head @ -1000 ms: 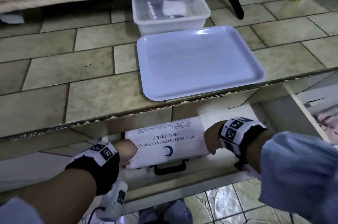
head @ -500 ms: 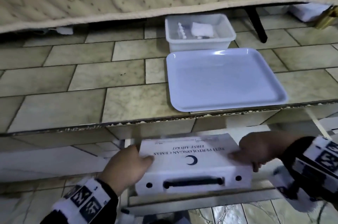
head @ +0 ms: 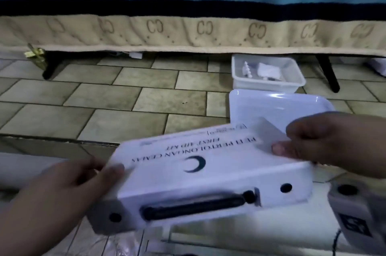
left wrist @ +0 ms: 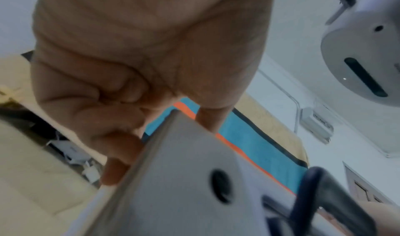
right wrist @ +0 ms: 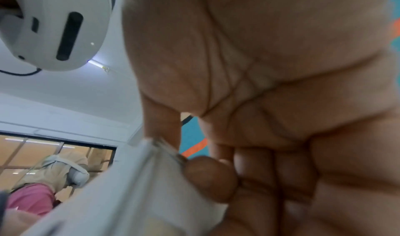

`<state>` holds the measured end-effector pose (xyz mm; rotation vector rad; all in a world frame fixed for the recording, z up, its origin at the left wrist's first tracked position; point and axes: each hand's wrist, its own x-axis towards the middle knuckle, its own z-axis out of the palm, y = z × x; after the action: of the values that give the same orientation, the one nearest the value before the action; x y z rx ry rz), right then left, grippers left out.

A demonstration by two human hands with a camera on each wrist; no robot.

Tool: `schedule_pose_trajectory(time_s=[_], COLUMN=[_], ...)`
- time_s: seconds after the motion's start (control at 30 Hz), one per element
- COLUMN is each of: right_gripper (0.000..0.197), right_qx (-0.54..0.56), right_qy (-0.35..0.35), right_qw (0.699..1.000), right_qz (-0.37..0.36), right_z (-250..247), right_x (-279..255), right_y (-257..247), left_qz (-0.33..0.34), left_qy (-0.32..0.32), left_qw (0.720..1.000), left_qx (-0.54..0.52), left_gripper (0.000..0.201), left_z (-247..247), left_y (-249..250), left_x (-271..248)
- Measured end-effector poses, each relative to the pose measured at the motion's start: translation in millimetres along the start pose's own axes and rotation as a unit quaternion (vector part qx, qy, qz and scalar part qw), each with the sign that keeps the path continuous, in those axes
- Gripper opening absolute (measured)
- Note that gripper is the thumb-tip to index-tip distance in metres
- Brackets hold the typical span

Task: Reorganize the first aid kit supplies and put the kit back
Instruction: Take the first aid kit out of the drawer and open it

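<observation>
The white first aid kit box point(head: 208, 174), with a dark crescent mark and a black handle point(head: 196, 205) on its near side, is up in the air and tilted, its right end higher. My left hand point(head: 69, 189) grips its left end, thumb on the lid. My right hand point(head: 325, 145) grips the right end, thumb on top. In the left wrist view my fingers curl under the box point(left wrist: 173, 188). In the right wrist view my thumb and fingers pinch the box point(right wrist: 129, 188) at its edge.
A white tray point(head: 275, 107) lies on the tiled surface behind the box. Behind the tray stands a clear tub point(head: 269, 80) with small white supplies. A beige and blue cloth point(head: 188, 32) hangs across the back, with black legs point(head: 330, 76) beneath it.
Both hands have lifted the kit out of the drawer and up toward me, tilting it. The head view has swung up and to the left.
</observation>
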<state>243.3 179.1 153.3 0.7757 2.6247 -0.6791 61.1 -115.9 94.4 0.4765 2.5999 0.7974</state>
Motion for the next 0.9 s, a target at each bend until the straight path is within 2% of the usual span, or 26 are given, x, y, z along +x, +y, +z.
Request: schedule_pose_trajectory(time_s=[0.1,0.2,0.23,0.33,0.43,0.5,0.57,0.6,0.67,0.7,0.77,0.83,0.9], right_gripper=[0.061,0.044,0.043,0.035,0.027,0.028,0.036,0.034,0.019,0.013,0.008,0.014,0.022], right_qx=[0.021,0.038,0.040,0.090,0.174,0.126,0.051,0.049,0.101,0.127,0.116,0.025,-0.050], right_qy=[0.052,0.090,0.095,0.076,0.046,0.043,0.090,0.119,0.126,0.102,0.027,-0.033,-0.089], right_qw=[0.998,0.995,0.994,0.993,0.984,0.991,0.995,0.991,0.981,0.977,0.980,0.990,0.991], right_qz=[-0.015,-0.020,-0.023,-0.017,0.001,0.005,-0.016,-0.039,-0.107,-0.140,-0.160,-0.138,-0.084], right_z=[-7,-6,-4,1,7,12,16,19,29,36,57,85,120], right_x=[29,71,88,132,152,152,136,121,87,68,39,23,11], right_y=[-25,-46,-51,-58,-56,-52,-45,-41,-30,-23,-1,31,68], left_qz=[0.011,0.006,0.004,0.003,-0.008,-0.009,0.034,0.080,0.241,0.317,0.410,0.430,0.420], left_qy=[0.089,0.140,0.155,0.180,0.136,0.115,0.161,0.194,0.227,0.205,0.087,-0.089,-0.225], left_qw=[0.990,0.966,0.960,0.947,0.943,0.951,0.961,0.961,0.935,0.922,0.908,0.894,0.862], left_qx=[-0.108,-0.219,-0.235,-0.267,-0.305,-0.288,-0.221,-0.183,-0.129,-0.086,0.014,0.089,0.174], left_gripper=[0.060,0.028,0.028,0.056,0.058,0.058,0.052,0.046,0.032,0.027,0.018,0.014,0.026], left_z=[-11,-13,-13,-8,3,12,21,25,37,44,67,97,129], left_y=[2,12,14,14,8,2,1,3,9,13,8,-6,-28], left_x=[26,64,78,119,146,150,139,126,89,69,40,26,20])
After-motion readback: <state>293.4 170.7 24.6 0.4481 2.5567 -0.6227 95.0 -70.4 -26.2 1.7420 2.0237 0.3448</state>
